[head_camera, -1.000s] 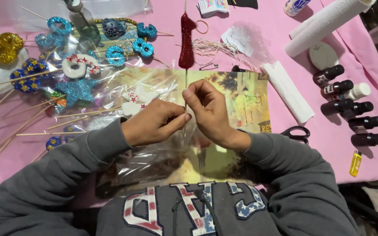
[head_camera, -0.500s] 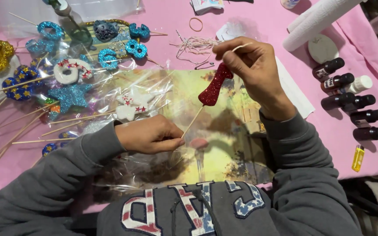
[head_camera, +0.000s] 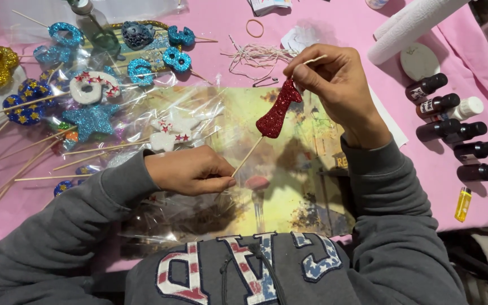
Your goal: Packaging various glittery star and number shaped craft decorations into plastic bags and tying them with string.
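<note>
Hands now apart: right hand [head_camera: 340, 85] lifted to 1 o'clock, fingers pinching red glitter piece [head_camera: 277, 110]; left hand [head_camera: 190, 169] fingers clamp stick [head_camera: 248, 155] low end. Piece now threaded on stick.

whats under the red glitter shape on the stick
The red glitter shape on a wooden stick, held by the left hand and right hand, hangs over a yellowish picture print under clear cellophane. The patch directly beneath is hidden.

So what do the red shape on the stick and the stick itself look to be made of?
Red shape: probably foam or card coated in glitter, judging by its grainy sparkle and flat cut outline. Stick: thin, pale and matte, likely a wooden skewer. The left hand and right hand pinch its ends.
</note>
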